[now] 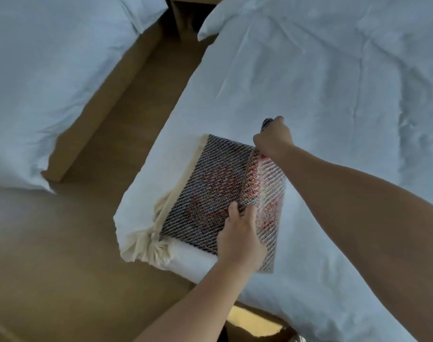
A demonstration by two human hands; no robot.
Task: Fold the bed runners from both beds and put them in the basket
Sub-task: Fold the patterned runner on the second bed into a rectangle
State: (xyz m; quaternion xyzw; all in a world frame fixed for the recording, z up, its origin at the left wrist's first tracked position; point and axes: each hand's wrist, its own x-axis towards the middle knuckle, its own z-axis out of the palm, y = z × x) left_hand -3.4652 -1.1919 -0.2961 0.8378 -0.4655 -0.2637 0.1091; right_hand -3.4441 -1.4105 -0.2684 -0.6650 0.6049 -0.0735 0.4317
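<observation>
Woven bed runner (205, 183), dark with red and pale threads, lies folded to a rough square on the near left corner of the right-hand bed (333, 82), flat on the white cover. Cream fringe (148, 245) runs along its left edge; the tassels bunch and spill over the mattress corner toward the floor (62, 255). The runner's right side is raised as a loose flap, paler and redder on its underside, curling up off the layer beneath. Left hand (240, 235) is at the near end of that flap: thumb on the upper face, fingers curled round the flap's edge, pinching the cloth. Right hand (272, 140) is at the far end, closed in a fist on the flap's far corner, with a small tuft of weave sticking out past the knuckles. Both forearms are bare and reach in from the lower right. The flap spans between the two hands, clear of the cover on its right side. Left-hand bed (37, 70) sits well apart across a strip of brown floor, its white cover hanging over a tan base. White pillow (235, 16) lies at the head of the right-hand bed, at the top of the view. Tan box-like edge (250, 319) shows at the bottom, just beside the bed and partly behind the left forearm; cannot tell what it is. The view is slightly blurred throughout.
</observation>
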